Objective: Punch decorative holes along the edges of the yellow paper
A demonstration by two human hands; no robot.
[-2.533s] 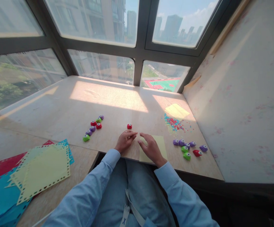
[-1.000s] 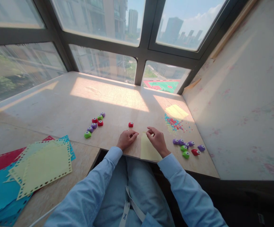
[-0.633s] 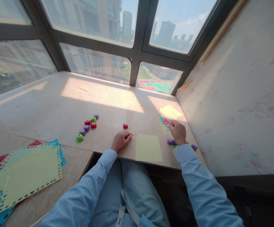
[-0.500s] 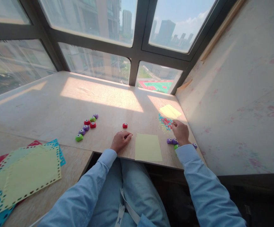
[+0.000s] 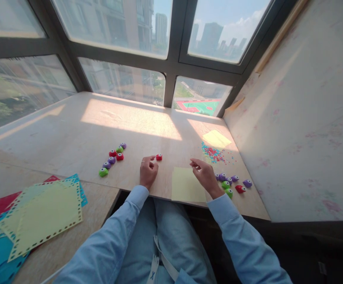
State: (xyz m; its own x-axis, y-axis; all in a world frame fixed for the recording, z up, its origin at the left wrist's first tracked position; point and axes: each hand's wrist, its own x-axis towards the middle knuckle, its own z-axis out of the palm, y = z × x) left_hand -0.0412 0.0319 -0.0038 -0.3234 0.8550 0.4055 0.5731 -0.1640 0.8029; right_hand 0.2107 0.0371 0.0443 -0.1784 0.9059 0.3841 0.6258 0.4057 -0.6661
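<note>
Apparently the work is partway along, on a wooden table (image 5: 70, 144) under the windows (image 5: 118, 27). At the left lies a stack of coloured sheets (image 5: 51, 215), with rows of holes along the edges that show; those edges look finished. The yellow sheet (image 5: 186, 187) lies flat at the table's front edge; no holes show along its visible edges, so it looks undone. Another small yellow sheet (image 5: 217, 139) lies at the far right.

The right hand (image 5: 203, 171) is over the front sheet, thumb and fingers drawn close; whether they pinch anything I cannot tell. The left hand (image 5: 148, 173) is loosely curled with nothing visibly in its grasp, its fingertips just beside a red block (image 5: 159, 157) with an eye on top. Similar blocks stand in a left row (image 5: 111, 160) and a right cluster (image 5: 225, 185). Smallest are the scattered paper bits (image 5: 214, 154).
</note>
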